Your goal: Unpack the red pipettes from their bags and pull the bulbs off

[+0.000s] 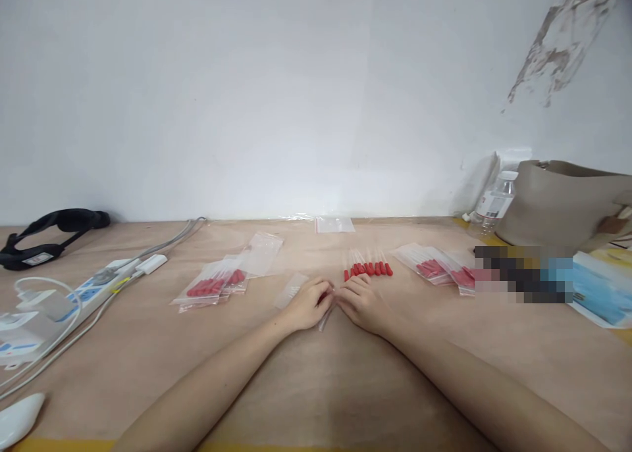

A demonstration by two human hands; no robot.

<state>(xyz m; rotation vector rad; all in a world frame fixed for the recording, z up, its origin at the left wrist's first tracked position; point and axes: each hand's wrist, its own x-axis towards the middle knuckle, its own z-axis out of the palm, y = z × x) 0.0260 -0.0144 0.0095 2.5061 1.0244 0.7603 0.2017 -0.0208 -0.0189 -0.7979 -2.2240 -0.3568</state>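
Between our two hands lies a small clear bag (pixel 326 317), flat on the table (pixel 316 386) at the middle of the view, its lower end sticking out below our fingertips. Our left hand (pixel 309 304) and right hand (pixel 358 302) meet over its upper end, fingers curled and pinched on the plastic from either side. A glimpse of red shows between the fingers, though we cannot tell what it belongs to.

We judge the step in hand to be work at the mouth of this bag, opening or closing it; the fingers hide which. Whatever follows calls for a light, exact pinch, since the film is thin and slippery, and for one hand to keep the bag steady while the other lets go.

Just beyond our right hand lies a row of red-tipped sticks (pixel 368 268), loose, side by side, with the red ends toward us. Just beside our left hand lies an empty clear bag (pixel 291 289). Farther left sits a pile of filled bags (pixel 212 286) with another empty bag (pixel 264 248) behind it. More filled bags on the right (pixel 437 266) are fanned out, near the row. A little bag (pixel 334 224) lies by the wall.

At the far left are a power strip (pixel 99 284) with its cables, a black strap (pixel 49 231) and a white mouse (pixel 20 418); at the far right, a water bottle (pixel 496 205) and a grey sack (pixel 563 205).
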